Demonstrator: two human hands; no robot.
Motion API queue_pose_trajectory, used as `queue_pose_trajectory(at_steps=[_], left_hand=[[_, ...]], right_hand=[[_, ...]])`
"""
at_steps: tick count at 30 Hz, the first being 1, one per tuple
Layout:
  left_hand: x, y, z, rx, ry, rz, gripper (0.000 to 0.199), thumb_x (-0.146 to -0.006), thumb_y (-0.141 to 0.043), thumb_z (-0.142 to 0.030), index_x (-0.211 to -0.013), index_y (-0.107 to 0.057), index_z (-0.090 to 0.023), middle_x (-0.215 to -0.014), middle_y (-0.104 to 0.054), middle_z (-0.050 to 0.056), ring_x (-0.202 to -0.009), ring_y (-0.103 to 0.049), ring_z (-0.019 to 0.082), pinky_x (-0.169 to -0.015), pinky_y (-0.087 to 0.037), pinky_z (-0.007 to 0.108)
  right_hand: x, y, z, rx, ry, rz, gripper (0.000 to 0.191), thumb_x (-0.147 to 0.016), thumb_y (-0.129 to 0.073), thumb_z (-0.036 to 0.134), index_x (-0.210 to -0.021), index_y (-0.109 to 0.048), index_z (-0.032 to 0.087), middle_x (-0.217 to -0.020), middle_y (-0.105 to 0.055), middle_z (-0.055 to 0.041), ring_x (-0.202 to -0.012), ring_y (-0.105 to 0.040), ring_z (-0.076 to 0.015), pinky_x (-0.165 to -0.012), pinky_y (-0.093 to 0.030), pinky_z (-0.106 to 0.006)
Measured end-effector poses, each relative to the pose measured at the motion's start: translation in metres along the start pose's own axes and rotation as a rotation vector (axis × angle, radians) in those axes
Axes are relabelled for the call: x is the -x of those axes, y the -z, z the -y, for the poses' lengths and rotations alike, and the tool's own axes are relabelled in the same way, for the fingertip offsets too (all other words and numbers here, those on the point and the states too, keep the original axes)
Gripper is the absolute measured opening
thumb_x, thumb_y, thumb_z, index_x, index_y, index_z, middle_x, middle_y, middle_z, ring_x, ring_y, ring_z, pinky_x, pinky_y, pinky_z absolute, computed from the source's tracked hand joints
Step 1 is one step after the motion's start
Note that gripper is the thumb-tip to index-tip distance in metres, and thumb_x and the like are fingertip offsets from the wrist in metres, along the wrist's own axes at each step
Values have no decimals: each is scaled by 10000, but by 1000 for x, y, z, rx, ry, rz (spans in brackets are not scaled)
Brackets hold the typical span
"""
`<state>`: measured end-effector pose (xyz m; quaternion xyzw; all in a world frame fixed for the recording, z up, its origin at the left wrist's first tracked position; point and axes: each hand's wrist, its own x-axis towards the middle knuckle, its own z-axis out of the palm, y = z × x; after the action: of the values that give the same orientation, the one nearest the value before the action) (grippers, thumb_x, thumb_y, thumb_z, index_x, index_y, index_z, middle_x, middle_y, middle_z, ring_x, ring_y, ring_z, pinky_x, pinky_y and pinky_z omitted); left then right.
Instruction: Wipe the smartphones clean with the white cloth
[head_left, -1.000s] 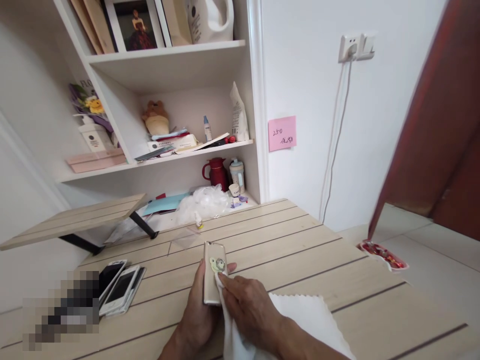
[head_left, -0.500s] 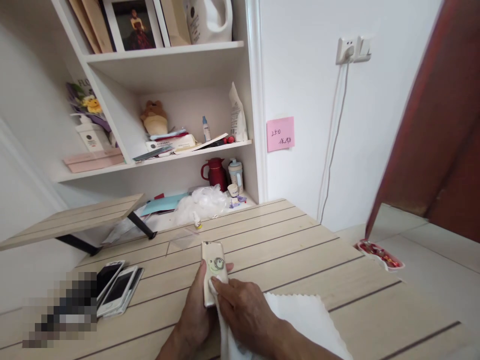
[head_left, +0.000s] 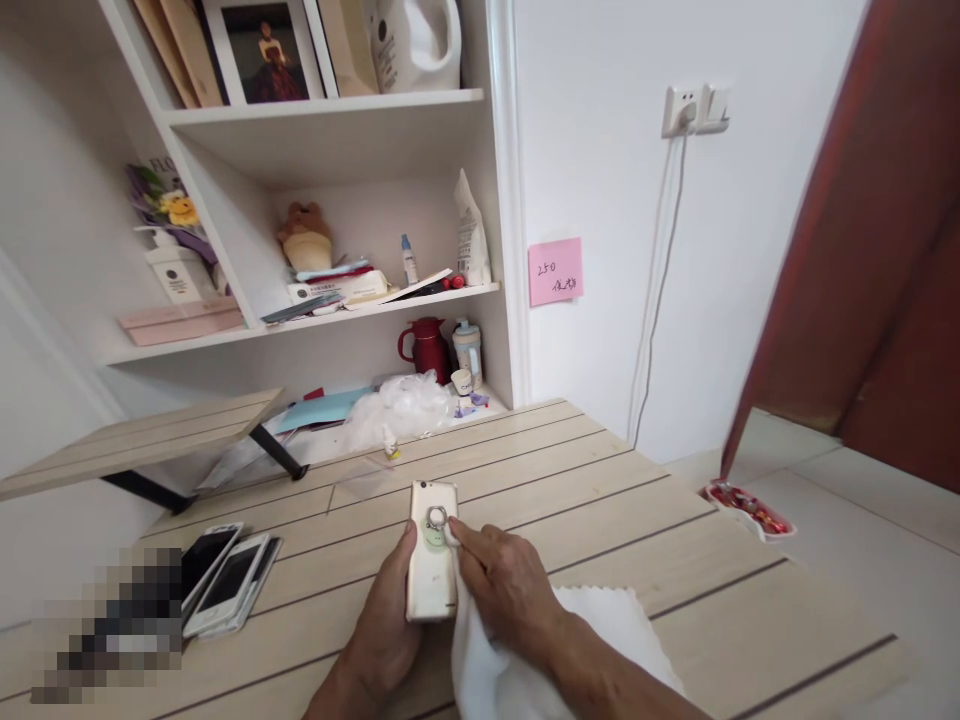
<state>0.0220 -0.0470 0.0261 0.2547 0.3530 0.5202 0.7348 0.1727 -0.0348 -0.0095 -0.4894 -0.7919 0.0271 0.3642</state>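
A pale gold phone (head_left: 433,585) is held back side up over the table, with a green sticker-like ring holder (head_left: 436,530) on its back. My left hand (head_left: 390,610) is closed around the phone's left side, thumb along the edge. In my right hand (head_left: 510,580) is a white cloth (head_left: 480,665), pinched at the fingertips and pressed against the phone's right edge beside the ring. The rest of the cloth hangs under my right forearm and lies on the table.
Several phones (head_left: 229,585) lie at the left of the slatted wooden table (head_left: 600,510), partly blurred out. Behind are a raised wooden stand (head_left: 165,430), a small clear bag (head_left: 364,478) and shelves with a plastic bag (head_left: 401,408) and red jug (head_left: 427,347).
My right hand with the cloth has moved up from the phone's lower middle to its right edge near the ring. The ring and more of the phone's back now show.
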Motion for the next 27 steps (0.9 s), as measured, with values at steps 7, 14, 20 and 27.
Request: queue_pose_trajectory(at_steps=[7,14,20,27], left_hand=[[-6,9,-4,33,10,-71,423,-867,-609,-397,-1141,-659,-79,-940,-765,129,-883,-713,274,-891,-518,387],[-1,-1,5,29,18,3,379,-884,-594,-385,-1143,-668,-119,-998,-766,90,-945,-700,255,-957,-472,359],[-1,2,7,70,-7,39,457,-892,-569,-440,-1212,-637,-121,-976,-769,81,-923,-702,248,-951,-462,347],[1,2,13,84,144,37,601,-856,-535,-585,-1178,-647,-90,-874,-765,105,-860,-708,282,-876,-503,390]], right_hand=[[6,-2,14,-41,133,61,321,-950,-450,201,-1225,-611,241,-803,-686,-42,-649,-634,-174,-608,-434,-248],[-4,7,2,-165,-104,-109,249,-941,-447,183,-1105,-629,225,-920,-719,-45,-818,-672,-197,-741,-453,-276],[2,5,13,-233,-132,-62,146,-918,-464,188,-1015,-565,229,-804,-707,8,-697,-660,-182,-649,-419,-254],[7,-7,42,-193,85,-15,152,-949,-412,190,-849,-523,219,-798,-658,-13,-718,-629,-169,-661,-393,-251]])
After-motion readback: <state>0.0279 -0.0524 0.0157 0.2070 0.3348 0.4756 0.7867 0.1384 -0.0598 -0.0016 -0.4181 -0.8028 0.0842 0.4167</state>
